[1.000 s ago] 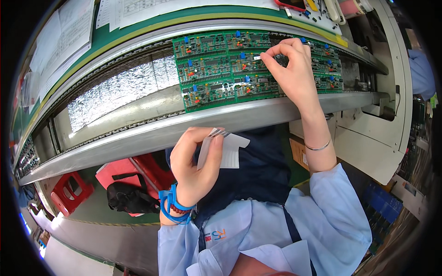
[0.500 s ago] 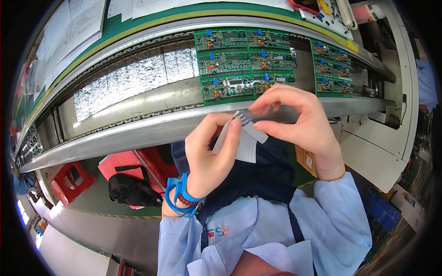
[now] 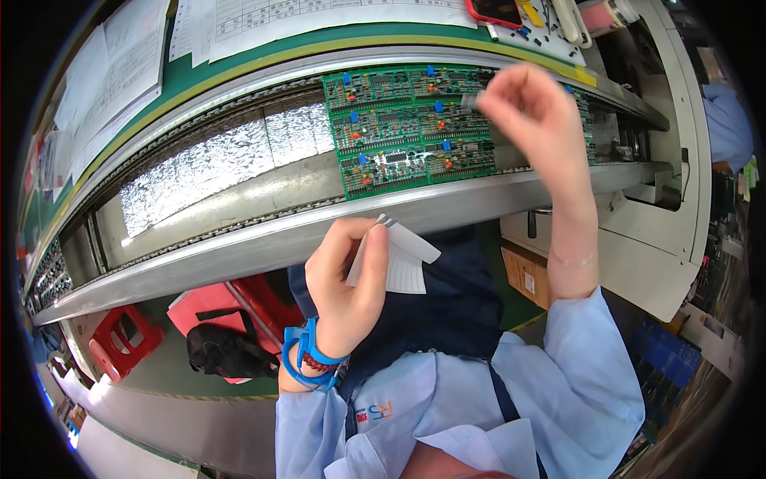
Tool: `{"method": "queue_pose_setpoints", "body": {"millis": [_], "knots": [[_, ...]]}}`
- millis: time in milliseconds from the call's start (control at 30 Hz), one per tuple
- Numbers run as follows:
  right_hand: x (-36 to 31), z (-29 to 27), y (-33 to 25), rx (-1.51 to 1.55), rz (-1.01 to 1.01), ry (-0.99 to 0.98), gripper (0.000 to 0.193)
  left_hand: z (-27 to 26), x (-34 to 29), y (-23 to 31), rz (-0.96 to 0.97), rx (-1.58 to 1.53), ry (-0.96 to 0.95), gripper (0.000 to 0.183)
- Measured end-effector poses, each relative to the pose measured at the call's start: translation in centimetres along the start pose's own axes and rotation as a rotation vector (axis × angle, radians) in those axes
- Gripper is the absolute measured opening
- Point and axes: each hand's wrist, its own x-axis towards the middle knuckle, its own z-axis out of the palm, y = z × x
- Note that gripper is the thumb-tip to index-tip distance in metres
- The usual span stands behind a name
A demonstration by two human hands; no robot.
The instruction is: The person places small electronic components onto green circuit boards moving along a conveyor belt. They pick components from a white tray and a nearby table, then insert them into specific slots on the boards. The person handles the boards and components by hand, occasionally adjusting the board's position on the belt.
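- Circuit boards (image 3: 383, 128) on conveyor (image 3: 239, 251): probably labelling step.
- Left hand (image 3: 345, 283) pinches label sheet (image 3: 407, 274), near edge.
- Right hand (image 3: 538, 120) blurred over boards: can't tell grip; likely needs steady aim.

A red stool (image 3: 134, 350) stands left of a black bag (image 3: 226, 352), with a cardboard box (image 3: 521, 270) farther right.

Head cam, L of pr, wide fisheye, looks down on hands (image 3: 347, 279) (image 3: 538, 116), fairly nr.
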Motion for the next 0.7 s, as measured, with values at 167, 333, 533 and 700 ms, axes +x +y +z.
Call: {"method": "queue_pose_setpoints", "body": {"millis": [167,333,533,700], "knots": [[4.0,-0.8,4.0,-0.187,-0.085,0.021,0.024,0.5,-0.1,0.0,0.032,0.034,-0.026,0.004],[4.7,-0.4,4.8,-0.271,-0.041,0.007,0.026,0.2,-0.2,-0.1,-0.011,0.034,-0.038,0.004],[4.4,0.0,4.4,-0.438,-0.019,0.089,0.029,0.3,-0.2,-0.3,0.020,0.013,-0.039,0.004],[3.8,0.8,3.0,-0.587,-0.237,0.178,0.024,0.4,-0.2,-0.2,0.023,0.014,-0.041,0.003]]}}
